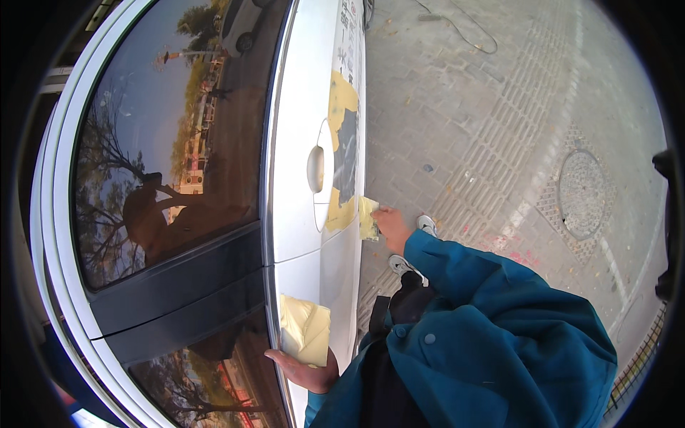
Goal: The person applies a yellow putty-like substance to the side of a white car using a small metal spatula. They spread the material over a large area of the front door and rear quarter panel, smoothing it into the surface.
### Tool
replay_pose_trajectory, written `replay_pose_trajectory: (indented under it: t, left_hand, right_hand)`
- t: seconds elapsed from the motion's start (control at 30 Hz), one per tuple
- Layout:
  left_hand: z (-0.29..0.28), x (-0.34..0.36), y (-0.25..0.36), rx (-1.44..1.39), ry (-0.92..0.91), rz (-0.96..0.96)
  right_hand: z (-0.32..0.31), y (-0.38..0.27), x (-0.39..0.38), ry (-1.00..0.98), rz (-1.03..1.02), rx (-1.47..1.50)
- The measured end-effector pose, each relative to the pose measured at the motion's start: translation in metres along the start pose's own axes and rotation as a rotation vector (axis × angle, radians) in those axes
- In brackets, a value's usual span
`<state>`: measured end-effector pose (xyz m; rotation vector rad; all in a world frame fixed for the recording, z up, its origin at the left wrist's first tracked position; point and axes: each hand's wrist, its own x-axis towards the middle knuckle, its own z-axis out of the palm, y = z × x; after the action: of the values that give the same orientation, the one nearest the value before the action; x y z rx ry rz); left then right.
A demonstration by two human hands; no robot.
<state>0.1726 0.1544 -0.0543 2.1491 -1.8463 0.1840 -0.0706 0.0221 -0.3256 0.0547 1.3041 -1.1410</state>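
My left hand (308, 372) holds a flat board spread with pale yellow putty (307, 328), close to the white car's side. Its thumb shows at the board's lower edge; the other fingers are mostly hidden beneath. In my right hand (392, 227) is a small scraper (369, 217), its blade smeared with yellow putty and close against the car door (303, 235). Whether the blade touches the door I cannot tell. Just beyond lies a repair patch of yellow filler (344, 217) around a dark grey area (347, 153), beside the white door handle (315, 169).
Dark window glass (171, 143) reflects trees and a street. Grey paving (457, 143) runs along the car's right, with a round manhole cover (581, 192) farther right. A cable (474, 43) lies on the ground at the top. My shoes (426, 225) stand near the door.
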Motion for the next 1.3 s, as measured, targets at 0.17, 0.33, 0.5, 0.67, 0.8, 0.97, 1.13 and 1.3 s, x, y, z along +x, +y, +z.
replay_pose_trajectory:
  t: [0.17, 0.33, 0.5, 0.67, 0.8, 0.97, 1.13, 1.3]
  left_hand:
    - [-0.009, -0.01, 0.004, 0.008, -0.048, -0.107]
    - [-0.013, -0.019, -0.002, 0.036, -0.019, -0.079]
    - [-0.01, -0.02, -0.015, -0.058, 0.012, 0.033]
    - [-0.001, -0.015, -0.022, -0.035, 0.06, 0.104]
    - [0.002, -0.009, -0.026, -0.056, 0.077, 0.165]
    - [0.001, -0.001, -0.026, -0.071, 0.063, 0.152]
    - [0.001, 0.012, -0.022, -0.13, 0.045, 0.187]
    - [-0.008, 0.024, -0.013, -0.176, 0.027, 0.251]
  right_hand:
    - [0.003, 0.018, 0.057, 0.055, 0.007, -0.036]
    - [0.011, 0.033, 0.084, 0.017, 0.002, -0.086]
    - [0.021, 0.036, 0.073, 0.01, -0.037, -0.118]
    - [0.032, 0.031, 0.034, -0.094, -0.104, -0.104]
    - [0.047, 0.022, 0.003, -0.079, -0.302, -0.242]
    - [0.073, 0.012, -0.031, -0.053, -0.501, -0.398]
    - [0.067, 0.01, -0.056, -0.091, -0.483, -0.29]
    - [0.033, -0.006, -0.04, -0.075, -0.223, -0.088]
